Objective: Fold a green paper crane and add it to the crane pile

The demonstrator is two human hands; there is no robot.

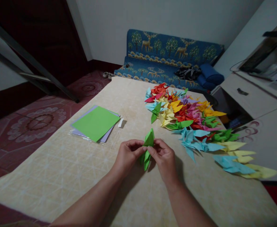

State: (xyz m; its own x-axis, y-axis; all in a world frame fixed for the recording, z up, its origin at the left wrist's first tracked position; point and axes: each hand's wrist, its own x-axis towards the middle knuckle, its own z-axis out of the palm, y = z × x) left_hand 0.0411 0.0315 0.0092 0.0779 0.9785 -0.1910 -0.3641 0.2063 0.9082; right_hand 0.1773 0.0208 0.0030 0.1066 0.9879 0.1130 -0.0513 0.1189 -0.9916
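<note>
A partly folded green paper figure (148, 147) is held upright just above the beige table (65, 170). My left hand (128, 153) pinches its left side, fingers closed on the paper. My right hand (163, 156) pinches its right side in the same way. Both hands meet at the middle of the figure. Its pointed top sticks up above my fingers and its lower tip hangs below them.
A stack of square sheets with a green one on top (95, 123) lies to the left. A heap of folded paper cranes in several colours (192, 123) spreads along the right. A blue patterned sofa (169, 56) stands behind the table, white drawers (249, 94) at right.
</note>
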